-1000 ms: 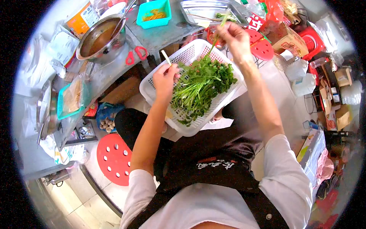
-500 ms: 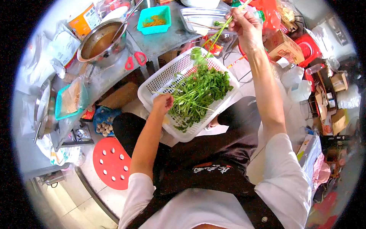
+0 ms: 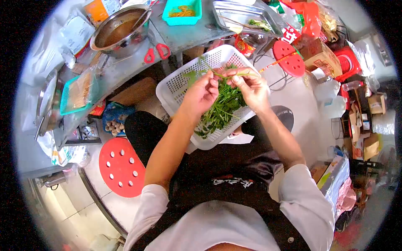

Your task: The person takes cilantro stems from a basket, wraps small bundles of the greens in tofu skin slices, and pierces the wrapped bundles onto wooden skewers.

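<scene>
A white perforated plastic basket sits at my lap, holding a heap of leafy green cilantro. Above the heap, a single cilantro sprig stretches between my hands. My left hand pinches its leafy side with thumb and forefinger. Closed around the stem is my right hand, thumb on top. Both hands hide part of the basket's far side and some of the leaves.
On the grey table are a steel pot of brown liquid, red-handled scissors, a turquoise basket and a metal tray with green stems. Red round stools stand on the floor. Cardboard boxes and jugs line the right.
My right hand has come down from the metal tray with a stem to above the basket. My left hand has left the heap and risen to meet it.
</scene>
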Tool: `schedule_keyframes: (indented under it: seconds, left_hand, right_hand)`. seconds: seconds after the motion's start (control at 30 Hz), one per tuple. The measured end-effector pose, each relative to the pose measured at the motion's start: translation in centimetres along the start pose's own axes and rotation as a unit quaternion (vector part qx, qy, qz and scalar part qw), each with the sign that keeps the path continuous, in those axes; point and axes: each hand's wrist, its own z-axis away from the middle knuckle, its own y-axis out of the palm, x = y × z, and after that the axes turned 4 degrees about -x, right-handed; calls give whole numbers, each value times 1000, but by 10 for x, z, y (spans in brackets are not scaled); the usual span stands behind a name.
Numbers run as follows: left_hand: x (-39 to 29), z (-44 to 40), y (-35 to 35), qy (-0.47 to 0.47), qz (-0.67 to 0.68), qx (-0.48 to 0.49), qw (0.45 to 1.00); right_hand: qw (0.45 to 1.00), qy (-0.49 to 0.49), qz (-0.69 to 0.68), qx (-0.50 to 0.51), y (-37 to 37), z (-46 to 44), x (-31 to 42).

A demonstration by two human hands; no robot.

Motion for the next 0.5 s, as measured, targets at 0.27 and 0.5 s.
schedule_keyframes:
  seconds: [0.27, 0.5]
  left_hand:
    - [8, 2, 15, 21, -24, 29, 999]
    - [16, 6, 24, 86, -11, -26, 996]
  right_hand:
    - [959, -165, 226, -47, -3, 6, -1]
    - [962, -99, 218, -130, 6, 13, 1]
